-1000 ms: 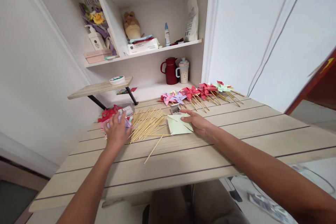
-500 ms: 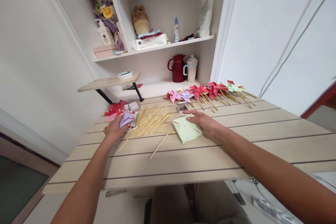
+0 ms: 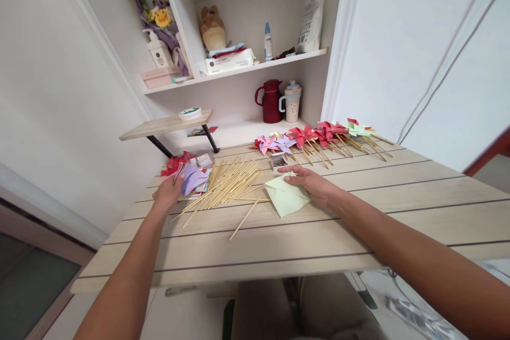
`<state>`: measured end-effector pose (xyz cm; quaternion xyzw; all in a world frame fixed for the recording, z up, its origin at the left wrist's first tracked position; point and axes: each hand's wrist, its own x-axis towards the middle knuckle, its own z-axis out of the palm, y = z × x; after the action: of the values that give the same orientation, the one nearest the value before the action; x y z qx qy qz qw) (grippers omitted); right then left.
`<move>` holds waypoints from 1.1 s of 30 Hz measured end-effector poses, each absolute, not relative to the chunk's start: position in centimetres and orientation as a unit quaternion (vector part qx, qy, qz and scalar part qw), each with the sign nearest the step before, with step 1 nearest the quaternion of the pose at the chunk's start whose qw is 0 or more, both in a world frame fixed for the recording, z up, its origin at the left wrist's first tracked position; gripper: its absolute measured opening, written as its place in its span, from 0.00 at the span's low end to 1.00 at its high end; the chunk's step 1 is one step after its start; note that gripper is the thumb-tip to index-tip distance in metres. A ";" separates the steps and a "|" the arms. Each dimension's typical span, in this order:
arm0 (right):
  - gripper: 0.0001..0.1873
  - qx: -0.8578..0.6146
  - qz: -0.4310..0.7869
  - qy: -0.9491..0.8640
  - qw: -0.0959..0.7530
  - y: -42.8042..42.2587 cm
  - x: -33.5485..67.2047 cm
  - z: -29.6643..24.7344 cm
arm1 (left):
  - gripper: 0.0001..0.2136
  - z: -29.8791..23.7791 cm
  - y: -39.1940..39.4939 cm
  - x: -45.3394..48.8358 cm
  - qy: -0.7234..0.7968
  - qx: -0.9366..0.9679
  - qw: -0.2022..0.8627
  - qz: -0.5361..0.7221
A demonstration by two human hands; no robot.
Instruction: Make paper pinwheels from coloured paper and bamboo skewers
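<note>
My left hand (image 3: 169, 192) reaches to the left side of the wooden table (image 3: 358, 223) and grips a purple paper piece (image 3: 193, 178) lifted off a stack of red and coloured papers (image 3: 177, 164). My right hand (image 3: 308, 183) lies flat with fingers stretched on a pale green folded paper square (image 3: 285, 199). Between the two hands lies a pile of several thin wooden sticks (image 3: 227, 183), with one stick (image 3: 244, 218) loose in front.
A small box (image 3: 278, 161) sits just beyond my right hand. A row of finished paper pinwheels (image 3: 314, 137) lies along the table's far edge. Behind stand a red jug (image 3: 271, 101), a cup (image 3: 292, 102), shelves with bottles and a small side shelf (image 3: 167, 125).
My left hand has closed on the purple paper and raised it from the stack. The right hand stays on the green paper. The camera view has shifted slightly.
</note>
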<state>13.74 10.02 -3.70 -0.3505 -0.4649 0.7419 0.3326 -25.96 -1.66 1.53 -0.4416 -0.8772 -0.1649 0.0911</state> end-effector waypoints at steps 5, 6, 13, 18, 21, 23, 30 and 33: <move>0.21 -0.354 0.743 -0.466 0.325 9.8 13.7 -3.5 | 0.23 1.9 -1.9 -24.8 -0.891 -0.423 0.079 -0.146; 0.20 -0.354 0.745 -0.465 0.322 9.8 13.7 -3.5 | 0.23 1.9 -2.0 -24.5 -0.888 -0.428 0.085 -0.147; 0.14 -0.326 0.746 -0.482 0.325 9.8 13.7 -3.9 | 0.21 1.3 -2.7 -24.3 -0.826 -0.503 0.207 -0.148; 0.14 -0.319 0.740 -0.496 0.323 10.0 13.8 -4.3 | 0.22 1.5 -3.0 -23.6 -0.778 -0.536 0.309 -0.111; 0.13 -0.320 0.735 -0.503 0.323 10.0 13.8 -4.3 | 0.20 2.1 -3.5 -22.8 -0.741 -0.565 0.336 -0.136; 0.13 -0.317 0.734 -0.507 0.323 10.0 13.7 -4.2 | 0.20 2.2 -3.6 -22.4 -0.738 -0.561 0.349 -0.136; 0.13 -0.312 0.738 -0.508 0.315 9.8 13.8 -4.1 | 0.19 0.3 -2.5 -23.0 -0.797 -0.532 0.280 0.052; 0.13 -0.312 0.737 -0.512 0.312 9.8 13.9 -4.1 | 0.22 -0.2 -2.3 -23.1 -0.806 -0.535 0.245 0.059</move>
<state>13.85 9.78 -4.12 -0.3124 -0.5115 0.7371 0.3122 -23.08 -2.27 -0.20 -0.5355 -0.8061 0.0590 0.2451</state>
